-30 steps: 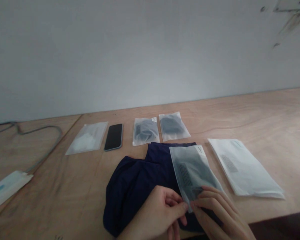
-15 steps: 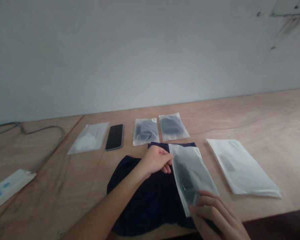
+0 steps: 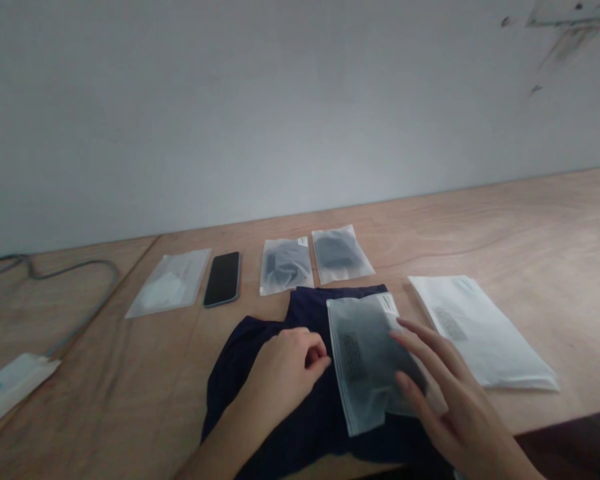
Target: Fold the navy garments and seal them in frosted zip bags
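Observation:
A frosted zip bag (image 3: 357, 333) with dark contents, a block of print and a white label lies on a dark navy garment (image 3: 300, 433). My right hand (image 3: 445, 387) rests on the bag's right part, fingers spread and holding nothing. It covers that side of the bag. Just left of the bag's zip edge, my left hand (image 3: 290, 363) hovers over the garment with its fingers curled in. Its thumb and forefinger meet in a ring, and I see nothing between them.
Two filled frosted bags (image 3: 286, 263) (image 3: 341, 253) lie behind the garment. A phone (image 3: 223, 279) and a clear bag with white contents (image 3: 173, 280) are to the left. Flat white bags (image 3: 475, 333) form a stack at right. A power strip (image 3: 17, 387) with a cable sits far left.
My left hand has come off the bag's zip edge and moved down. My right hand has shifted from the bag's near end up onto its right side, fingers spreading out.

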`<state>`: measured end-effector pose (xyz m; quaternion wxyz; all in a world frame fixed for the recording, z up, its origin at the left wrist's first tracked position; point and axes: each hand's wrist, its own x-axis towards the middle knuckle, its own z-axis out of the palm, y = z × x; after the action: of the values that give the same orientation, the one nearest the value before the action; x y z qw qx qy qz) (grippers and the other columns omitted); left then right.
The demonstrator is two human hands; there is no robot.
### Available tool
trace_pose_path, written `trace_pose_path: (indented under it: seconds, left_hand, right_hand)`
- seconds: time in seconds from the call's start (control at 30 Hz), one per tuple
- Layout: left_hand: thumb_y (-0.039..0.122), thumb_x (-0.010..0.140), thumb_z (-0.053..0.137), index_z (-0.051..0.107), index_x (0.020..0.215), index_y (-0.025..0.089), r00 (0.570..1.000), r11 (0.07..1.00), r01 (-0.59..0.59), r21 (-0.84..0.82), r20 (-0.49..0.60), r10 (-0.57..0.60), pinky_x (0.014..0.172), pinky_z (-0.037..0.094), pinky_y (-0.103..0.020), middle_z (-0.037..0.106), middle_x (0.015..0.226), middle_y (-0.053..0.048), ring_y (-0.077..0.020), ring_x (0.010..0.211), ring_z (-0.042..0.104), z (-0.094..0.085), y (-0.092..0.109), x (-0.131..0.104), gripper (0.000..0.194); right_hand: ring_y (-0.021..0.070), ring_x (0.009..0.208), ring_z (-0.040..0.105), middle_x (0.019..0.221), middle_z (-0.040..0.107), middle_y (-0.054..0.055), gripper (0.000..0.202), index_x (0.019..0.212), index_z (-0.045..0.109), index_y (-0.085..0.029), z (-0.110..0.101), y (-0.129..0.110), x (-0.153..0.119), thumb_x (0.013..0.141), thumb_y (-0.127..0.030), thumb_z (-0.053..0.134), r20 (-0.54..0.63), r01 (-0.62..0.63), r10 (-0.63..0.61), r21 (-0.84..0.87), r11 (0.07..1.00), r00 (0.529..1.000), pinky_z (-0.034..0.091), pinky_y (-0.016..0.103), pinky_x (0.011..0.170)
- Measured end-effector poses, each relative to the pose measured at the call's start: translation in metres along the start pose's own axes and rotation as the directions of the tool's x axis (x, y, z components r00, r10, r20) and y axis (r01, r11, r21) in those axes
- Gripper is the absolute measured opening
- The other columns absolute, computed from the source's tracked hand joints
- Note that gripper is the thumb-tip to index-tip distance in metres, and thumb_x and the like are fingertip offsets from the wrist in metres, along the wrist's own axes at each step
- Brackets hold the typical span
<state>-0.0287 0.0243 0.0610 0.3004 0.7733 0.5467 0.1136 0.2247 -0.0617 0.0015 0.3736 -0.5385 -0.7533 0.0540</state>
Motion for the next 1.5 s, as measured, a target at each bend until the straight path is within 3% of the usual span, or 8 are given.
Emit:
trace_pose_path:
  seconds: [0.13,0.3,0.6,0.8,1.0,1.27,1.4,1.5]
  left_hand:
    - [0.032,0.092,0.073,0.078,0.079,0.022,0.999,0.987,-0.034,-0.154,-0.007,0.034,0.062,0.037,-0.028,0.069,0.075,0.000,-0.0155,0.064,0.059,0.023,0.004,-0.015,0.018]
    - [0.039,0.095,0.069,0.077,0.080,0.019,0.996,0.975,-0.012,-0.223,-0.086,-0.007,0.063,0.039,-0.028,0.070,0.077,-0.002,-0.0170,0.066,0.061,0.045,0.010,-0.010,0.027]
    - [0.025,0.090,0.068,0.069,0.090,0.021,0.978,0.930,-0.052,-0.363,-0.207,-0.027,0.062,0.042,-0.027,0.067,0.078,0.000,-0.0163,0.066,0.060,0.062,0.021,-0.007,0.004]
    - [0.033,0.088,0.070,0.054,0.077,0.021,0.957,0.669,-0.084,-0.738,-0.247,-0.153,0.066,0.045,-0.023,0.061,0.076,0.002,-0.0147,0.072,0.059,0.060,0.026,-0.010,0.023]
    - [0.035,0.089,0.069,0.046,0.077,0.022,0.952,0.501,-0.007,-0.866,-0.159,-0.263,0.063,0.041,-0.021,0.050,0.070,0.006,-0.0103,0.065,0.048,0.076,0.027,-0.005,0.029]
    - [0.023,0.086,0.069,0.054,0.089,0.021,0.966,0.609,0.020,-0.793,-0.141,-0.216,0.073,0.055,-0.029,0.069,0.086,-0.003,-0.0200,0.082,0.070,0.098,0.020,-0.003,0.015]
    - [0.012,0.086,0.064,0.052,0.125,0.023,0.955,0.794,-0.081,-0.602,-0.276,-0.112,0.082,0.059,-0.036,0.068,0.117,-0.010,-0.0232,0.099,0.071,0.096,0.016,-0.012,0.042]
    - [0.007,0.091,0.056,0.054,0.134,0.024,0.861,0.947,-0.253,-0.195,-0.492,0.129,0.097,0.057,-0.047,0.059,0.137,-0.015,-0.0274,0.118,0.065,0.089,0.021,-0.025,0.046]
  right_hand:
    - [0.0316,0.152,0.046,0.165,0.044,0.014,0.054,0.162,0.039,-0.027,0.017,0.011,0.003,0.109,-0.036,0.048,0.077,-0.141,0.139,0.028,0.990,0.987,0.051,0.055,0.117]
    - [0.0327,0.151,0.047,0.168,0.041,0.012,0.050,0.157,0.047,-0.028,0.028,0.008,0.001,0.108,-0.034,0.047,0.076,-0.163,0.160,0.042,0.986,0.984,0.051,0.053,0.117]
    - [0.0297,0.144,0.057,0.162,0.051,0.014,0.046,0.152,0.054,-0.024,0.034,0.011,0.003,0.108,-0.020,0.043,-0.042,-0.098,0.098,-0.007,0.995,0.994,0.059,0.046,0.111]
    - [0.0276,0.140,0.060,0.161,0.052,0.011,0.053,0.157,0.048,-0.028,0.011,0.031,0.005,0.106,-0.015,0.048,-0.113,-0.014,-0.002,-0.143,0.990,0.994,0.062,0.041,0.107]
    - [0.0314,0.135,0.065,0.163,0.051,0.006,0.061,0.162,0.043,-0.033,-0.035,0.076,-0.004,0.104,-0.014,0.049,-0.136,-0.006,-0.049,-0.380,0.925,0.990,0.062,0.045,0.106]
    - [0.0373,0.109,0.077,0.158,0.056,0.013,0.056,0.159,0.047,-0.025,-0.060,0.153,-0.022,0.103,-0.023,0.052,-0.171,-0.072,-0.035,-0.579,0.812,0.985,0.067,0.046,0.072]
    - [0.0418,0.124,0.070,0.160,0.052,0.019,0.040,0.141,0.062,-0.020,-0.062,0.174,-0.024,0.105,-0.031,0.047,0.009,-0.002,0.008,-0.477,0.879,1.000,0.065,0.054,0.089]
    - [0.0427,0.138,0.058,0.155,0.056,0.020,0.039,0.138,0.064,-0.018,-0.068,0.156,-0.011,0.104,-0.035,0.054,-0.054,0.011,-0.040,-0.452,0.892,0.998,0.053,0.063,0.109]
